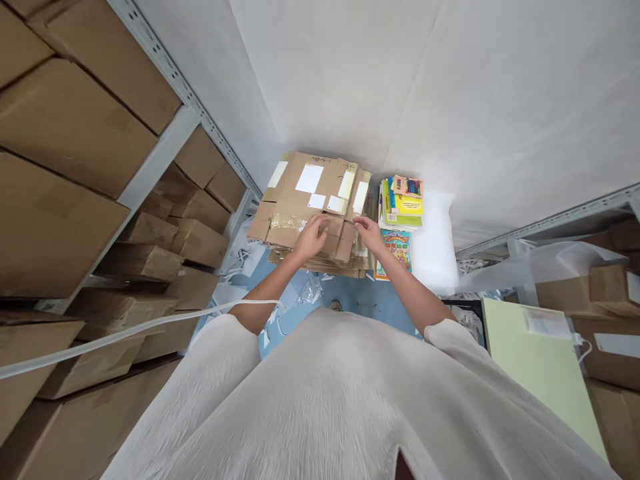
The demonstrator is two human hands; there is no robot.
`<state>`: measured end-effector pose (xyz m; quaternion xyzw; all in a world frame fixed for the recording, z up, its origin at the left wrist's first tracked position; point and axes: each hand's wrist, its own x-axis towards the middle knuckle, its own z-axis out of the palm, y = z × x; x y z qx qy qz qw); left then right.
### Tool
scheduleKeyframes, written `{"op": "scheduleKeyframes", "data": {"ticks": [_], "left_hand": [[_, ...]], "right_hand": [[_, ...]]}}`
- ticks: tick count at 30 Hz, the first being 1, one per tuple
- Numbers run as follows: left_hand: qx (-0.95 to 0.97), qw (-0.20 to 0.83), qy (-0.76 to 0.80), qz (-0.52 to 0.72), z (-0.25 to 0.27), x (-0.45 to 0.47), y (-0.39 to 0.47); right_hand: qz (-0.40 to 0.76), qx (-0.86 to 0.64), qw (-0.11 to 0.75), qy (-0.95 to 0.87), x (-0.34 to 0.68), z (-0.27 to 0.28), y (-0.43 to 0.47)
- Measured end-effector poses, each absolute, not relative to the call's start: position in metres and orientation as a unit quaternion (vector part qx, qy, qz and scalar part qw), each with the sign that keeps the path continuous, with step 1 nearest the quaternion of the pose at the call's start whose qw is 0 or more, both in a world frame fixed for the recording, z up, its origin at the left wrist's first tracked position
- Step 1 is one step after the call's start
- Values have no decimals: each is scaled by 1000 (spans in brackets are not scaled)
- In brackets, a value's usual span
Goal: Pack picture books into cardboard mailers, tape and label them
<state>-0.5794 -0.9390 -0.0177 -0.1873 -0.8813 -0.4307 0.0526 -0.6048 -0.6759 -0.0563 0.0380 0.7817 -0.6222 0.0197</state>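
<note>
A pile of flattened cardboard boxes [290,193] lies low in front of me against the white wall, its top ones bearing white labels and clear tape. Over the near part of the pile, my left hand [313,237] is closed with curled fingers at a narrower flattened cardboard box [345,240]. My right hand [369,233] pinches at the right edge of that same box, its fingertips close together. The exact grip of both hands is partly hidden by the fingers.
Right of the pile stand stacked books [403,207], with another colourful book [397,250] nearer me. Beyond them is a white wrapped block [435,240]. Shelves of cardboard boxes [70,113] line the left. A pale green tabletop [535,360] and a white cable [150,323] flank me.
</note>
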Motion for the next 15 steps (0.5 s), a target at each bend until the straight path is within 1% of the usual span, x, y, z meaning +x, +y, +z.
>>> {"op": "scheduleKeyframes", "data": {"ticks": [4, 10, 13, 15], "left_hand": [[-124, 70, -916, -375, -15, -588, -976], [50, 54, -962, -263, -8, -603, -1015], [128, 42, -960, -246, -7, -614, -1034], [161, 17, -956, -245, -9, -620, -1045]], "right_hand": [[-618, 45, 18, 785, -626, -50, -694], [-602, 71, 39, 794, -650, -49, -713], [-601, 85, 42, 793, -655, -50, -717], [-603, 103, 38, 790, -658, -50, -720]]}}
